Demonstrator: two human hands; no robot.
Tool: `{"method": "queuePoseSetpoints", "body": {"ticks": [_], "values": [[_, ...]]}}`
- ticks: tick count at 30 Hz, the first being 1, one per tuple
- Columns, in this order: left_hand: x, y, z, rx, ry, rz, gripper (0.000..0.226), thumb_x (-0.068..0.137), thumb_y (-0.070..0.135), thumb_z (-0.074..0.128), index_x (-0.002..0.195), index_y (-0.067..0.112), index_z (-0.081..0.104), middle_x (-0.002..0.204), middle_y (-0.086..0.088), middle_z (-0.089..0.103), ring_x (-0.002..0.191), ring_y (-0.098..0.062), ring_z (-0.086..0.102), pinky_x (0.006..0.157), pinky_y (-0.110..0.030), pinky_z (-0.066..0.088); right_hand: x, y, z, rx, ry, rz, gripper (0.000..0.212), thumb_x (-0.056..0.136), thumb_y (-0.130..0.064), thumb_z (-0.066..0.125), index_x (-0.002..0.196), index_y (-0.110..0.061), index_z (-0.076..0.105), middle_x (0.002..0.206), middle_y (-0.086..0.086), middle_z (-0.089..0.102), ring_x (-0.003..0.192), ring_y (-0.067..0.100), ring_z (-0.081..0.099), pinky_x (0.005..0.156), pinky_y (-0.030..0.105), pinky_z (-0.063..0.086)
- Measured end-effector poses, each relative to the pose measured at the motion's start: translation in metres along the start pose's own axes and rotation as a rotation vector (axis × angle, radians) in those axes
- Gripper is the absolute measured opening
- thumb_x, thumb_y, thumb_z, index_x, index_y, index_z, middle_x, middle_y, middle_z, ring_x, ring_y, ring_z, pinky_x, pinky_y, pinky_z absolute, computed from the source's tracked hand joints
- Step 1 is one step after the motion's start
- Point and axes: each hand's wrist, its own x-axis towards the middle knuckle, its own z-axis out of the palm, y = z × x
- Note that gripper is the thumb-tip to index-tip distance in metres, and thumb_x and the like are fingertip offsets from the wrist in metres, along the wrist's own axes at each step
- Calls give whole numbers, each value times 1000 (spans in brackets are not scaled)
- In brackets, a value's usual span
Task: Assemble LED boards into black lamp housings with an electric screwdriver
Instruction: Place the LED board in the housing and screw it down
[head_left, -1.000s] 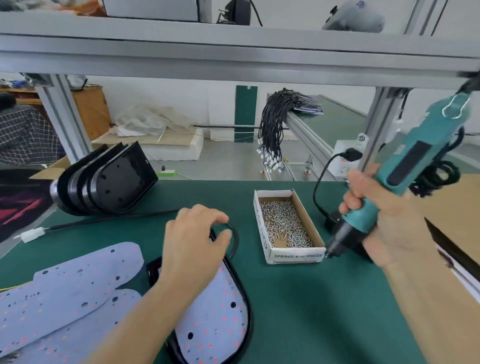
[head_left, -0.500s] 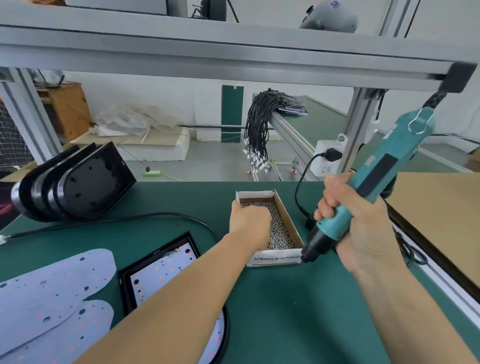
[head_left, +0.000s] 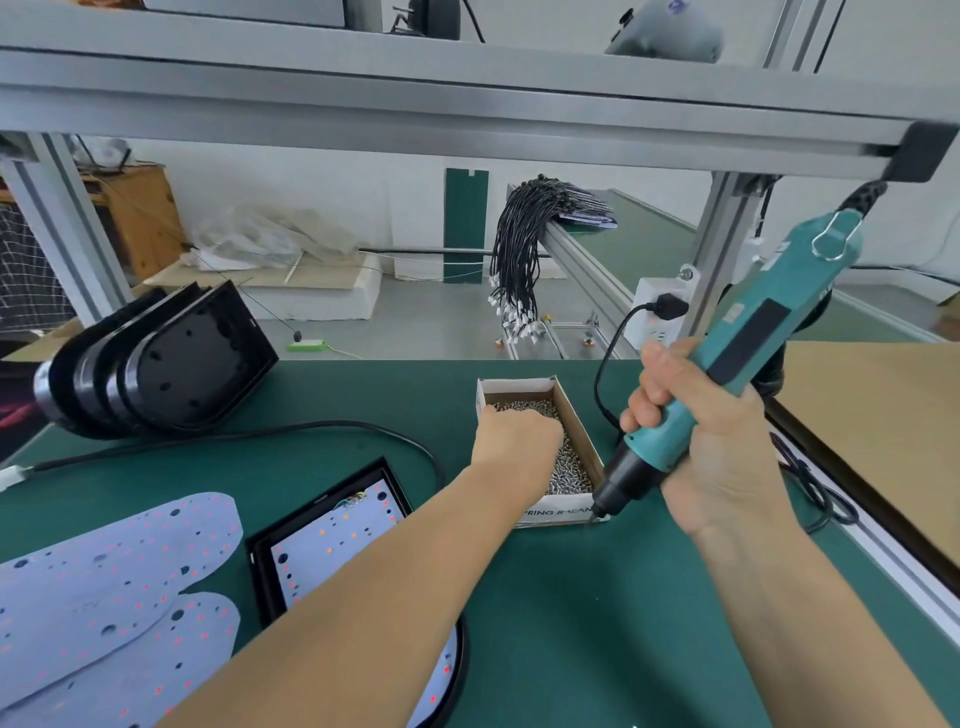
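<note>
My left hand (head_left: 517, 441) reaches into a small cardboard screw box (head_left: 577, 415), its fingers curled down into the pile of silver screws (head_left: 569, 470); the fingertips are hidden. My right hand (head_left: 696, 441) grips a teal electric screwdriver (head_left: 769, 322), tilted, with its tip just off the box's front right corner. A black lamp housing (head_left: 260, 545) with a white LED board (head_left: 337, 530) inside lies on the green table, partly under my left forearm. Loose LED boards (head_left: 104, 582) lie at the left.
Several empty black housings (head_left: 156, 374) stand stacked at the back left. A black cable (head_left: 311, 428) runs across the table behind the housing. A cardboard sheet (head_left: 883, 415) lies at the right. An aluminium frame beam (head_left: 467, 104) crosses overhead, and a power socket (head_left: 654, 306) hangs on its post.
My left hand left the housing and went right into the screw box. The screwdriver in my right hand has come slightly lower and closer to the box.
</note>
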Motion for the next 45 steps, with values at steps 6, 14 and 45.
{"method": "queuePoseSetpoints", "body": {"ticks": [6, 14, 45], "values": [[-6, -16, -25, -560, 107, -138, 27, 84, 3, 55, 94, 16, 76, 107, 6, 72, 90, -19, 65, 73, -24, 51, -2, -4, -1, 15, 17, -8, 23, 74, -14, 67, 64, -20, 47, 53, -5, 41, 42, 10, 39, 47, 21, 42], [-75, -63, -57, -2135, -63, -430, 17, 90, -3, 53, 89, 6, 67, 65, -1, 62, 58, -8, 57, 56, -17, 52, -8, 2, 22, 127, -58, 0, 23, 76, -12, 63, 62, -21, 47, 55, -6, 40, 43, 9, 39, 49, 20, 42], [-183, -91, -48, -2518, 19, -690, 26, 46, 9, 92, 62, 4, 73, 65, -4, 65, 50, -10, 64, 46, -18, 53, -34, 17, 109, 393, -153, 33, 31, 64, -31, 74, 63, -22, 44, 54, -9, 38, 42, 5, 37, 48, 19, 41]]}}
